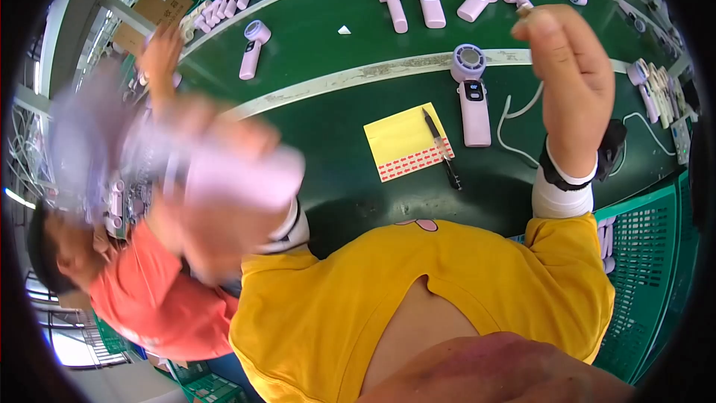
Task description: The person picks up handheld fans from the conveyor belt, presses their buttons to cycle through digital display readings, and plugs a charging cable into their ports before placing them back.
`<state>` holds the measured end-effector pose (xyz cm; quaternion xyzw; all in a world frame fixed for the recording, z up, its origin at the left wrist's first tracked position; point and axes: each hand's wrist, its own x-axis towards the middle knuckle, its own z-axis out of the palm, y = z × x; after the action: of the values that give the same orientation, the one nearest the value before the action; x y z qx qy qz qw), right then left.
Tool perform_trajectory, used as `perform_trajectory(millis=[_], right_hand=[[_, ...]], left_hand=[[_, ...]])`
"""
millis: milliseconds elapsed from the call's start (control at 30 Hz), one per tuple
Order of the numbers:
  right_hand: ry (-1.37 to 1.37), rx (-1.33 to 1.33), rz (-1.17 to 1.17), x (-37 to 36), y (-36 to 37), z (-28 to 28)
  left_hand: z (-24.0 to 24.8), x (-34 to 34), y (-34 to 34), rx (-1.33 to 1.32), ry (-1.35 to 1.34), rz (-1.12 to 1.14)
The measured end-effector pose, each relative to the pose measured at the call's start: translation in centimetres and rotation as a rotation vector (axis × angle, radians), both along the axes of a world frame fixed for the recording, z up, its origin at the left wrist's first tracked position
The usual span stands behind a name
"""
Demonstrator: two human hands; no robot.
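My left hand (237, 133), smeared by motion, is closed around a pale pink handheld fan (246, 177). The fan's head blurs into a greyish streak toward the left. Raised at the right, my right hand (573, 60) has its thumb and fingers pinched together; whatever is between the tips is too small to make out. Below and left of that hand, a pink handheld fan (476, 113) with a round grille and a lit display lies on the green work surface. Left of this fan is a yellow sticky sheet (391, 138) with red arrow marks, and a black pen (435, 130) rests across it.
More pink fans (429, 1) lie on the green conveyor belt (317, 26) beyond a pale rail (358, 75). A white cable (510, 130) curls near my right wrist. A co-worker in a red shirt (168, 295) is close on my left. A green crate (641, 276) stands at my right.
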<state>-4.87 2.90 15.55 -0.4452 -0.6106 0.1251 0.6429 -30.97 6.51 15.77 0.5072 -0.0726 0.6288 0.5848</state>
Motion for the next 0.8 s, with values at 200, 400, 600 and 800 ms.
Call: perform_trajectory(millis=[200,400,600,800], right_hand=[[0.179,0.195,-0.146,-0.4,0.6,-0.6],[0.123,0.201,-0.257,0.9,0.5,-0.6],[0.135,0.261,-0.345,1.7,0.0,0.2],[0.169,0.259,-0.414,2.4,-1.3,0.3]], left_hand=[[-0.2,-6.3,-1.9,0.018,0.353,0.456],[-1.7,-1.0,-2.3,0.245,0.045,0.224],[-2.7,3.0,-2.0,0.401,-0.409,0.418],[-3.4,7.0,16.4,-0.133,0.814,0.546]])
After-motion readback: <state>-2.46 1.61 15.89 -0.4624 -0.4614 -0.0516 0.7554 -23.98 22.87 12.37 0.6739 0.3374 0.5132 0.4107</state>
